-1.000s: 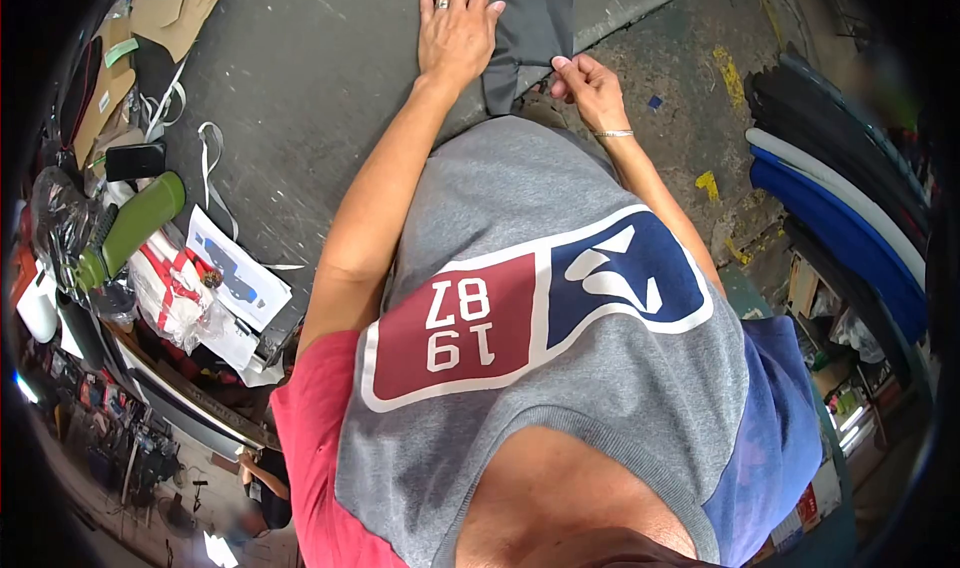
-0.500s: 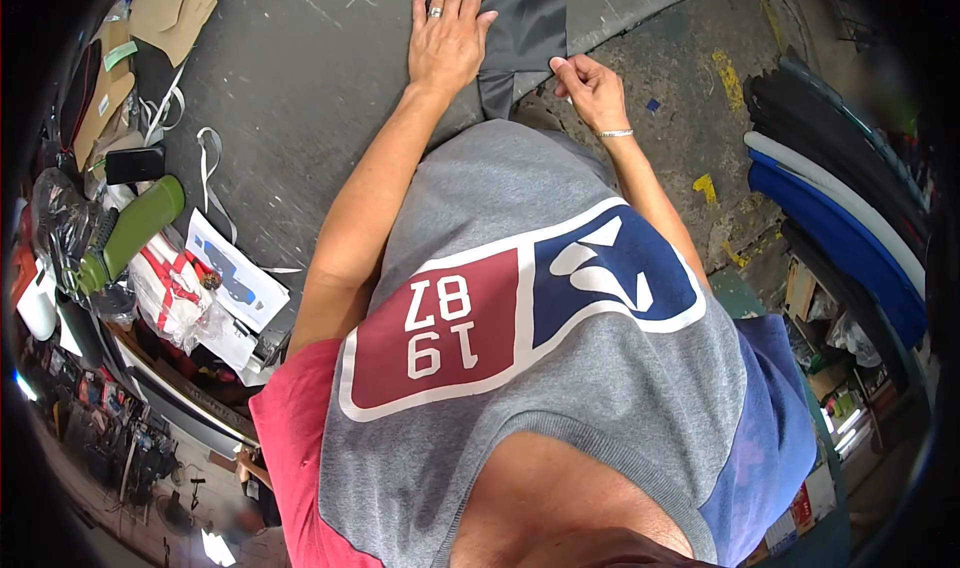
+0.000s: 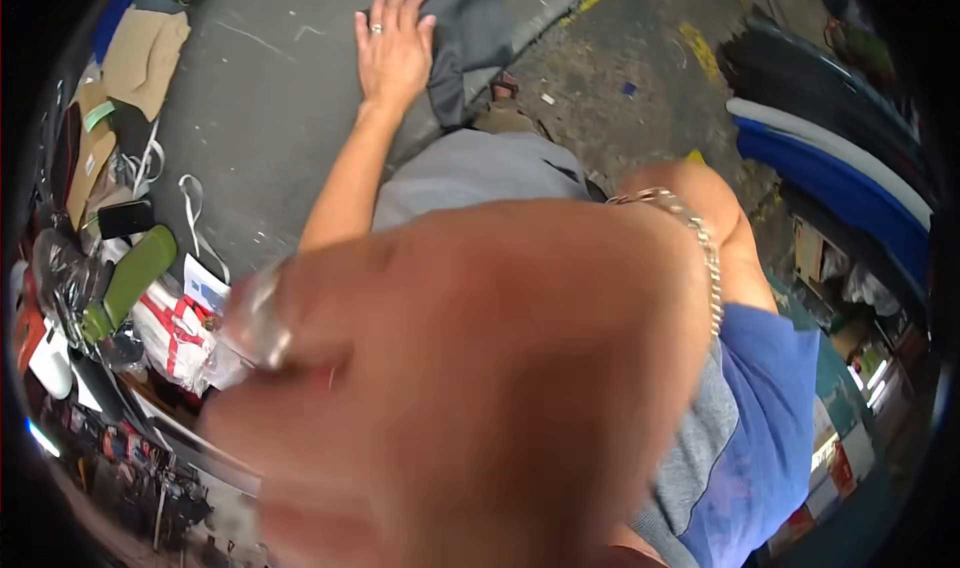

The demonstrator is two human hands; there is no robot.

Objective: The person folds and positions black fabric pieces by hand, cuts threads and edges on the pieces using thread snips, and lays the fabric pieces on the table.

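Observation:
My left hand [image 3: 395, 60] lies palm down on the dark grey tabletop, fingers stretched and a ring on one of them. Its thumb side meets a piece of black fabric [image 3: 470, 30], which has a narrower strip hanging toward the table edge. My right hand [image 3: 500, 358] is raised very close to the camera, with a chain bracelet at the wrist. It is large and blurred, hiding most of my shirt; its fingers are smeared and I cannot see whether anything is in them.
Left of the table [image 3: 270, 98] lie brown cardboard pieces [image 3: 145, 53], a black phone [image 3: 126, 218], a white strap [image 3: 192, 208], a green bottle [image 3: 138, 273] and a red-and-white plastic bag [image 3: 172, 338]. Blue and black material rolls [image 3: 830, 178] are stacked at right, beyond the worn floor [image 3: 600, 68].
My right hand has let go of the fabric's corner and come up in front of the camera. My left hand still rests by the fabric. The view has shifted slightly.

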